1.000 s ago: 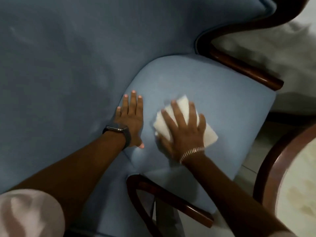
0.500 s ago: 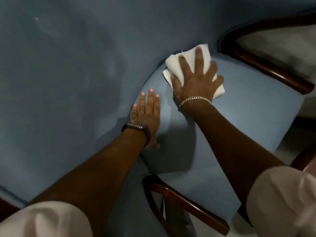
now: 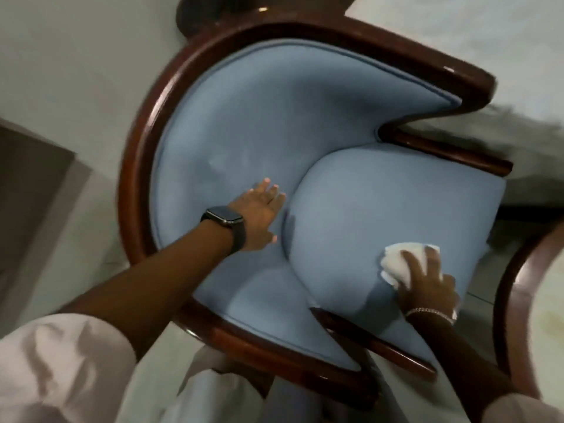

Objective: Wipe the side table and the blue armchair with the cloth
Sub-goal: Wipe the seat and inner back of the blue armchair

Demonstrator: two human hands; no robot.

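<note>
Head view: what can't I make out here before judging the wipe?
- side table: cut off by the right edge, top blurred.
- cloth: half covered by the right hand; underside unseen.
- armchair legs: hidden beneath the seat.
- Seat fabric: motion blur, dust unreadable.
- left hand: palm contact hidden.

Seen from above, the blue armchair point(image 3: 274, 123) fills the view – curved padded back inside a dark wooden frame point(image 3: 143, 141), with the seat cushion point(image 3: 396, 203) set in it. The left hand point(image 3: 259, 218) lies flat, fingers spread, on the upholstery where the back meets the cushion; a dark watch point(image 3: 225, 222) sits on its wrist. The right hand point(image 3: 427, 282), a bracelet point(image 3: 430, 312) at the wrist, presses a white cloth point(image 3: 403, 261) onto the cushion near its front edge – fingers over the cloth. Part of the side table point(image 3: 506, 300), a curved wooden rim, shows at the right edge, just beside the chair
</note>
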